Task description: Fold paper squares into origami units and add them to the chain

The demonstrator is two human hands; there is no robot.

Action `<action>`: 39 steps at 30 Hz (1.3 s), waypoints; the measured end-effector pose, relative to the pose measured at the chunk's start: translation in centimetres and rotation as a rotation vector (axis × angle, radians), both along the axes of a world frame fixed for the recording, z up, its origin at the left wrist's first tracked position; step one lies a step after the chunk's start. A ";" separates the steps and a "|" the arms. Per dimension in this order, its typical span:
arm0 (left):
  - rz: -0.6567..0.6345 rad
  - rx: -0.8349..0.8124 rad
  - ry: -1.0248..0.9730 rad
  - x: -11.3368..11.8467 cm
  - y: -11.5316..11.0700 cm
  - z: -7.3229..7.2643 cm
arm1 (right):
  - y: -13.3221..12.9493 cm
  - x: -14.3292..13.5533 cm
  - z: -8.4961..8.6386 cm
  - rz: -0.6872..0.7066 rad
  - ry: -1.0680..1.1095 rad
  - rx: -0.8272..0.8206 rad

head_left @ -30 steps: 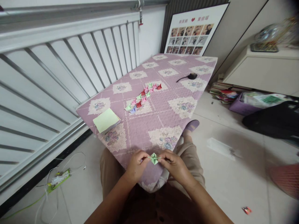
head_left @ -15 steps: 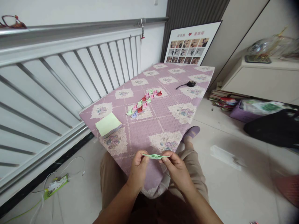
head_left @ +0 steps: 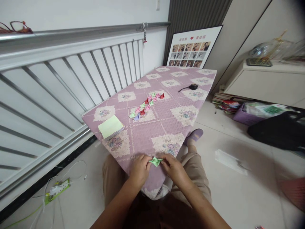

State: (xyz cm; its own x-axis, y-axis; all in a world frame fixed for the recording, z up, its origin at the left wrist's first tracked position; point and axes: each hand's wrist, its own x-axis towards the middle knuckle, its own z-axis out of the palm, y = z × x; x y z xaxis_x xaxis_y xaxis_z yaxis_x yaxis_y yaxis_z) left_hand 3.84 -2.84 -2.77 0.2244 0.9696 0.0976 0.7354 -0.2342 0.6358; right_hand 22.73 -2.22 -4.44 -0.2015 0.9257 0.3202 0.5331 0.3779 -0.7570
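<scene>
A piece of folded green paper point(head_left: 156, 161) is stretched between my two hands, low over the near corner of the table. My left hand point(head_left: 141, 168) pinches its left tip, and my right hand point(head_left: 173, 168) pinches the right tip. The paper's middle bulges open into a diamond shape. Farther up the cloth stand several small folded paper pieces in green, pink, red and blue, among them a blue one point(head_left: 136, 117) and a red one point(head_left: 142, 112). Left of my hands lies a stack of pale green paper sheets point(head_left: 111, 127).
A floral purple tablecloth point(head_left: 143, 140) covers the table. A black object with a thin tail point(head_left: 193, 86) lies near its far right edge. White railing point(head_left: 71, 82) runs along the left. On the floor are a power strip point(head_left: 57, 190) with cables and a black bag point(head_left: 274, 130).
The green paper was a flat narrow strip with a slit; now its middle has spread wider. Both hands have moved slightly closer together and lower, with fingers turned more downward.
</scene>
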 end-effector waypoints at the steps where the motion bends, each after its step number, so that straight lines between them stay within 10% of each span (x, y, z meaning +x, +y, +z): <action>1: -0.002 0.002 0.038 0.0 -0.1 -0.1 | 0.0 0.1 -0.2 -0.007 -0.024 0.032; 9: -0.009 0.032 0.101 0.0 -0.5 -0.4 | 0.1 -0.9 2.3 0.044 -0.235 0.153; 21: 0.017 0.073 0.067 -0.1 -0.5 -2.0 | 0.9 -4.0 4.5 0.062 -0.773 -0.191; 39: 0.002 0.009 0.104 0.0 0.2 -2.0 | 1.6 -3.6 5.2 0.099 -0.720 -0.186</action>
